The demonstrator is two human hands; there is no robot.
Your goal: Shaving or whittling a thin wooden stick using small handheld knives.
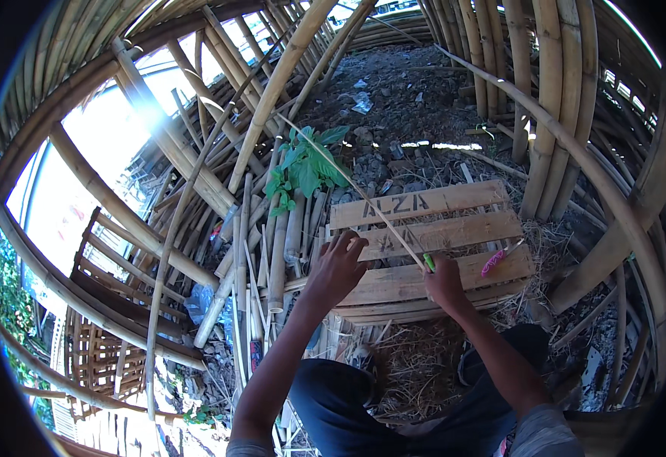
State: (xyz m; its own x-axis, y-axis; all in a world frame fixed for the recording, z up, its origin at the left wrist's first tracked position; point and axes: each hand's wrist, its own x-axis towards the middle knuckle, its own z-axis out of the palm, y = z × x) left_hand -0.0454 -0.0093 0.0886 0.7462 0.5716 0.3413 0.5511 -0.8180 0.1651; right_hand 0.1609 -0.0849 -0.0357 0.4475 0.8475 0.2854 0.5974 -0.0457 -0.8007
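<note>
My right hand (445, 282) is closed around a small green-handled knife (429, 263); its blade is hard to make out. A long, thin bamboo strip (354, 185) slants from that hand up and away to the left, its near end at the fingers. My left hand (337, 268) is held just left of the strip, fingers bent and apart, with nothing visible in it. Under both hands lies a low slatted wooden crate (424, 228) with dark stencilled lettering. Toward its right side rests a slim tool with a pink handle (493, 263).
Cut bamboo poles (278, 259) are piled at the left, beside a leafy green plant (306, 167). Slatted baskets (101, 350) stand farther left. Bamboo posts (550, 107) and a bent pole (576, 152) frame the right. Straw (417, 365) covers the ground between my legs.
</note>
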